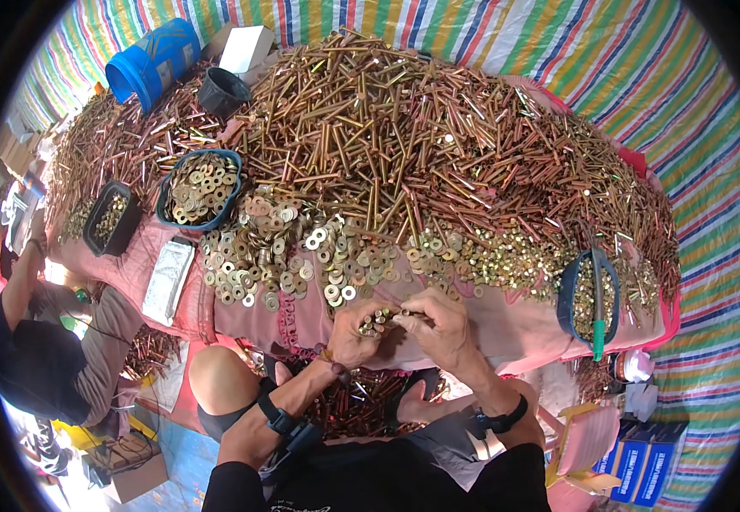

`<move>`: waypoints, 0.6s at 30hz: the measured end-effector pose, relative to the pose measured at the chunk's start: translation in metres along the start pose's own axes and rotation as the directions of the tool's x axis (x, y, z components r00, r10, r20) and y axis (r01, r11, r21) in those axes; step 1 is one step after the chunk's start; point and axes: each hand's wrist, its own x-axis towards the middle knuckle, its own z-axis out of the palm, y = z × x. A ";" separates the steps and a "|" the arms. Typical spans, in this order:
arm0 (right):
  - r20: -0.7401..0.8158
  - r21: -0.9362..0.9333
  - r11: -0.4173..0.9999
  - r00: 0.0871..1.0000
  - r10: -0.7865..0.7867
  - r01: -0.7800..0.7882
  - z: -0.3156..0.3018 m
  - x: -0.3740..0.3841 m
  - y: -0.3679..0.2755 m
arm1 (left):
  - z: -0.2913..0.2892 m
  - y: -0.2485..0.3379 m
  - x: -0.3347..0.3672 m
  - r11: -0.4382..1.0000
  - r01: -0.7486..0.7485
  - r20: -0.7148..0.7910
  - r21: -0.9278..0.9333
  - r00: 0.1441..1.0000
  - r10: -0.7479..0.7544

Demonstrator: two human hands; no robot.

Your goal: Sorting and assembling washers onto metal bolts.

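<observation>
My left hand (pixel 353 337) is closed around a small bundle of bolts (pixel 377 321), their ends pointing up and toward the right hand. Beside it, my right hand (pixel 442 328) has thumb and fingers pinched together close to the bundle; whatever small piece they hold is hidden. Both hands are at the near edge of the cloth-covered table (pixel 506 328). Just beyond them lie loose flat washers (pixel 348 256), and farther right is a spread of small nuts (pixel 515 264). A large heap of long brassy bolts (pixel 387 136) covers the back of the table.
A blue-rimmed tub (pixel 162 205) holds washers; a dark tub (pixel 95 243) and a right-hand basket (pixel 568 299) hold nuts. A green-handled tool (pixel 598 337) lies across the basket. A blue bucket (pixel 152 64) lies tipped at back left. A co-worker (pixel 41 358) sits at left.
</observation>
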 end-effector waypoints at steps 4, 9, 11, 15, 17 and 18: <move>0.005 -0.033 0.992 0.993 -0.119 0.119 0.003 0.000 0.007 | 0.000 0.003 0.001 0.997 -0.019 -0.051 0.081 0.998 0.023; -0.086 -0.029 0.995 0.991 -0.102 0.100 0.008 0.001 0.003 | 0.003 0.001 0.002 1.000 -0.017 -0.055 0.026 0.998 0.018; -0.127 -0.028 0.996 0.988 -0.087 0.084 0.012 0.000 0.002 | 0.002 0.000 0.002 0.999 -0.030 -0.051 -0.033 0.998 0.028; -0.115 0.044 0.999 0.993 0.034 -0.029 0.015 -0.001 0.004 | 0.002 -0.003 0.000 1.000 -0.016 -0.046 -0.005 0.999 0.016; -0.113 0.048 0.998 0.993 0.038 -0.033 0.013 -0.001 0.004 | 0.003 -0.002 0.001 0.999 0.005 -0.040 -0.032 0.999 -0.006; -0.111 0.028 0.999 0.994 -0.016 0.019 0.012 0.000 0.004 | 0.003 -0.003 0.000 0.999 0.003 -0.038 -0.033 0.999 -0.005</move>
